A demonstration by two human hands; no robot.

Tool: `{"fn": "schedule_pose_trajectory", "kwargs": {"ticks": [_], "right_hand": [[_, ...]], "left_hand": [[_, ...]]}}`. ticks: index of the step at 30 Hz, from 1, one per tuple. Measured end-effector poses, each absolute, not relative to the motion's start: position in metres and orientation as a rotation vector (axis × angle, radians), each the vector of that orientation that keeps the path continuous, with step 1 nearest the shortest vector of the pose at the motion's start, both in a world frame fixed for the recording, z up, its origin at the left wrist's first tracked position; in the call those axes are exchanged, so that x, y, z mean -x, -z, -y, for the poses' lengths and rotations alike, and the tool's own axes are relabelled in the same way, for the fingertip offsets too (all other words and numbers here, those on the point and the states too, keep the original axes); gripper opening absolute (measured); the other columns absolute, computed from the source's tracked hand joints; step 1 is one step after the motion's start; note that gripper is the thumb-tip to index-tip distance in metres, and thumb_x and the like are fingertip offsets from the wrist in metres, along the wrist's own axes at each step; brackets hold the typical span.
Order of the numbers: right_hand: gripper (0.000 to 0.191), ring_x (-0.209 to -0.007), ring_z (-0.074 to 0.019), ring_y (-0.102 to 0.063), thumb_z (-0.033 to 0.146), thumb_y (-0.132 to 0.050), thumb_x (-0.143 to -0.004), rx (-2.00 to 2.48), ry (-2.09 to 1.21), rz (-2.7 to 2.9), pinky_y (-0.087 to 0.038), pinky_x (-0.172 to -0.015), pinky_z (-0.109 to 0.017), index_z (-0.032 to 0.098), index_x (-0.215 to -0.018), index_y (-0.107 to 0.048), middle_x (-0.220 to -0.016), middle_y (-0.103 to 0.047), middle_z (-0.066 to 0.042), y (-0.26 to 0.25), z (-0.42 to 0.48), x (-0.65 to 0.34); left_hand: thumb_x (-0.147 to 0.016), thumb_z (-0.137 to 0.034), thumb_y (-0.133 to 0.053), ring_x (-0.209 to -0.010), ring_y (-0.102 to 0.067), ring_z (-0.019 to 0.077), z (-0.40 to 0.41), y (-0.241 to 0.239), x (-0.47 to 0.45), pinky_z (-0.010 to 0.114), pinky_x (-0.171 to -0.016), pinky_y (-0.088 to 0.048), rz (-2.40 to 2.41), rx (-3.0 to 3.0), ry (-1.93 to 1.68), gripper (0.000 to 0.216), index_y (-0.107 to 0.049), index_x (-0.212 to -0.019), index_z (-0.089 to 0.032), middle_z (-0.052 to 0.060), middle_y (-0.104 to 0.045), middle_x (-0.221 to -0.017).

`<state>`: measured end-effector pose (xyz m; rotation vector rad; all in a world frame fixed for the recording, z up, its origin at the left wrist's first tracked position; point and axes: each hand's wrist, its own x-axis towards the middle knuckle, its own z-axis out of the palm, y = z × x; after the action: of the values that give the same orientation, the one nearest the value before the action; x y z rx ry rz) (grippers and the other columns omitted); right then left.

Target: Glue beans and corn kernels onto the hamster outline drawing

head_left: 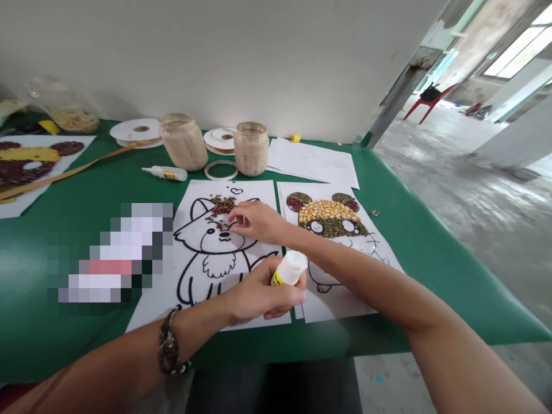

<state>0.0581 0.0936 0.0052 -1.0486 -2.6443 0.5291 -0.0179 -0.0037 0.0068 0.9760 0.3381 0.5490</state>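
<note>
My left hand (267, 290) is wrapped round a white glue bottle (291, 268) with a yellow label, held above the sheets. My right hand (254, 221) reaches across to the fox drawing (224, 259), thumb and fingertips pinched together by the fox's face. Whatever lies between those fingertips is too small to make out. Loose red and green beans (223, 204) are heaped on the fox's forehead, a few scattered around. Beside it lies a second animal drawing (332, 253), partly hidden by my right forearm. Yellow corn kernels (330, 211) and beans cover its upper head and ears.
Behind the drawings stand two cloudy jars (251, 149), ribbon spools (135, 132) and a tape ring (221, 170). A glue tube (165, 173) lies left of them, white papers (313, 163) to the right. Another bean-covered picture (37, 167) lies far left on the green table (448, 276).
</note>
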Motion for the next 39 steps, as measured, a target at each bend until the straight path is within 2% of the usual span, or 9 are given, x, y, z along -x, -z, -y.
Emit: {"fn": "schedule_pose_trajectory", "kwargs": {"ticks": [4,9,12,16,21,28,39], "right_hand": [[0.019,-0.081,-0.0149,-0.05,0.031,-0.055,-0.082,1.132,-0.509,2.619,-0.034,-0.065,-0.025,0.015,-0.091,-0.06,-0.091,-0.057,-0.005,-0.001,-0.09,-0.056],[0.011,-0.083,-0.0144,-0.05,0.022,-0.051,-0.083,1.102,-0.496,2.572,-0.034,-0.066,-0.025,0.016,-0.083,-0.061,-0.09,-0.058,-0.005,0.006,-0.093,-0.048],[0.009,-0.076,-0.012,-0.049,0.016,-0.051,-0.081,1.064,-0.53,2.503,-0.037,-0.066,-0.025,0.015,-0.078,-0.059,-0.086,-0.058,-0.004,0.002,-0.096,-0.054],[0.004,-0.065,-0.0073,-0.048,0.016,-0.054,-0.077,0.946,-0.766,2.251,-0.041,-0.064,-0.023,0.013,-0.075,-0.056,-0.074,-0.057,0.0,-0.019,-0.089,-0.083],[0.005,-0.06,-0.005,-0.052,0.018,-0.059,-0.075,0.863,-1.063,1.921,-0.046,-0.056,-0.019,0.014,-0.075,-0.056,-0.07,-0.057,0.001,-0.048,-0.05,-0.136],[0.003,-0.069,-0.0098,-0.058,0.015,-0.058,-0.077,0.8,-0.735,2.11,-0.05,-0.061,-0.025,0.016,-0.076,-0.06,-0.07,-0.063,-0.002,-0.057,-0.008,-0.161],[0.006,-0.071,-0.0068,-0.059,0.014,-0.056,-0.08,0.705,-0.527,2.233,-0.051,-0.062,-0.019,0.016,-0.081,-0.062,-0.075,-0.065,-0.002,-0.054,-0.002,-0.158]], "left_hand": [[-0.063,-0.018,-0.057,-0.029,-0.026,0.0007,0.004,-0.007,0.018,0.012,-0.029,-0.022,-0.36,-0.979,-0.54,0.016,-0.043,-0.055,-0.017,-0.011,-0.034,-0.036],[-0.063,-0.017,-0.057,-0.029,-0.025,0.0011,0.004,-0.007,0.018,0.012,-0.029,-0.021,-0.361,-0.998,-0.554,0.016,-0.042,-0.055,-0.017,-0.011,-0.034,-0.035],[-0.063,-0.018,-0.056,-0.028,-0.025,0.0014,0.004,-0.007,0.017,0.013,-0.029,-0.022,-0.381,-1.005,-0.572,0.017,-0.042,-0.054,-0.018,-0.011,-0.034,-0.034],[-0.062,-0.018,-0.056,-0.028,-0.025,0.0012,0.003,-0.009,0.017,0.013,-0.029,-0.022,-0.413,-1.0,-0.59,0.017,-0.042,-0.054,-0.018,-0.011,-0.033,-0.034],[-0.065,-0.019,-0.053,-0.028,-0.027,0.0017,0.003,-0.012,0.015,0.014,-0.03,-0.024,-0.495,-1.105,-0.595,0.016,-0.042,-0.054,-0.018,-0.011,-0.034,-0.034],[-0.067,-0.019,-0.051,-0.03,-0.028,0.0022,0.004,-0.014,0.013,0.015,-0.029,-0.023,-0.601,-1.281,-0.547,0.012,-0.044,-0.058,-0.018,-0.011,-0.033,-0.04],[-0.062,-0.017,-0.052,-0.034,-0.028,0.0027,0.002,-0.019,0.011,0.015,-0.031,-0.02,-0.63,-1.316,-0.49,0.013,-0.045,-0.052,-0.017,-0.01,-0.035,-0.04]]}}
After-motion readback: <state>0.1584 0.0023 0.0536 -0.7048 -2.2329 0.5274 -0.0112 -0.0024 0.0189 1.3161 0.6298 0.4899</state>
